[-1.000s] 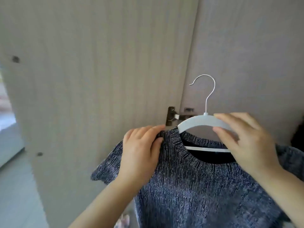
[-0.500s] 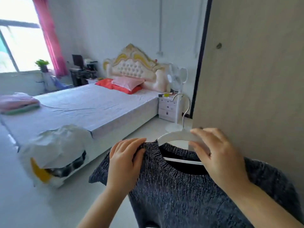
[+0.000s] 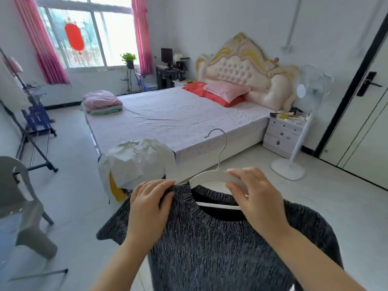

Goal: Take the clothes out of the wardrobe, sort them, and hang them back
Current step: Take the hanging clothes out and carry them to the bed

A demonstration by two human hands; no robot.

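Grey knit sweater [image 3: 220, 248] hangs from a white hanger [image 3: 212, 175], left hand [image 3: 151, 204] pinching its shoulder, right hand [image 3: 258, 198] gripping the hanger.

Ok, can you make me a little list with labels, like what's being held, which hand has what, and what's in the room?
held: dark grey knitted sweater on a white hanger
left side: left hand grips the sweater's shoulder by the collar
right side: right hand grips the hanger's arm
hung up: not yet, hanger held in the air
ahead: bed with pink and red pillows
bed's near corner: crumpled white bundle
right of bed: white standing fan
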